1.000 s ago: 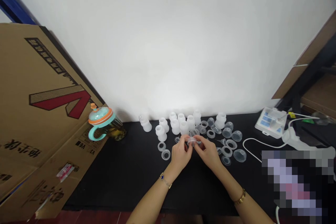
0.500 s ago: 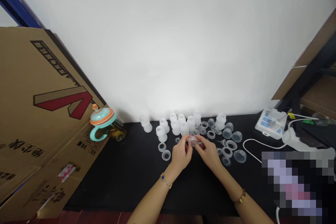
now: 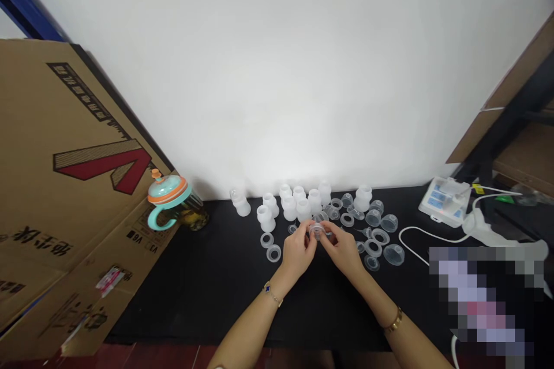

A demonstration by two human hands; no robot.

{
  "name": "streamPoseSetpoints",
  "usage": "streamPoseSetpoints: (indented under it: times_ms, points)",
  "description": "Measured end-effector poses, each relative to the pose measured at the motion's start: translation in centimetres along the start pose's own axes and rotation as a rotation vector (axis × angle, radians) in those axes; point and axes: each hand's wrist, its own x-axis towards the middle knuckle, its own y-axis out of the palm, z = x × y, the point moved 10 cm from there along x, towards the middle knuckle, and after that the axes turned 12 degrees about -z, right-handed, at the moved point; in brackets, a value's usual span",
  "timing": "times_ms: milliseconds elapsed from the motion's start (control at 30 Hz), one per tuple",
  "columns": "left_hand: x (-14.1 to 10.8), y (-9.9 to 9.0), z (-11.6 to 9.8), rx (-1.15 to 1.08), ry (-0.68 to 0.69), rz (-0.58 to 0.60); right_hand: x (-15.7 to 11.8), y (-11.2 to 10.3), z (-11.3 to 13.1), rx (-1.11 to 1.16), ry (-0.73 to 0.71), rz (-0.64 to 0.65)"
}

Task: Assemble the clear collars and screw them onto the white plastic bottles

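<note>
My left hand [image 3: 298,248] and my right hand [image 3: 343,249] meet over the black table, fingertips closed around a clear bottle collar ring [image 3: 317,232]. Whether a nipple sits inside that ring is too small to make out. Behind my fingers stand several small white baby bottles [image 3: 289,207] without caps. Two loose rings [image 3: 273,253] lie left of my left hand. To the right of my right hand are more rings [image 3: 373,248], clear domed caps [image 3: 389,222] and soft clear nipples [image 3: 371,263]. One bottle with a clear cap [image 3: 240,203] stands apart at the left.
A teal and orange lidded jug [image 3: 176,202] with dark contents stands left, against a large cardboard box [image 3: 82,196]. At right are a clear-lidded white case [image 3: 445,202], a white cable [image 3: 426,230] and a blurred-out patch. A white wall [image 3: 303,81] rises behind the table [image 3: 208,294].
Both hands keep the collar ring in nearly the same place, with only slight finger movement. The whole view has shifted a little; the loose parts lie as before.
</note>
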Motion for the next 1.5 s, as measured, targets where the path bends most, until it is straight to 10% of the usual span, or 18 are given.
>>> streamPoseSetpoints:
  times_ms: [1500]
  points:
    - [0.11,-0.34,-0.08,0.045,0.011,-0.028,-0.22,0.32,-0.20,0.036,0.014,0.026]
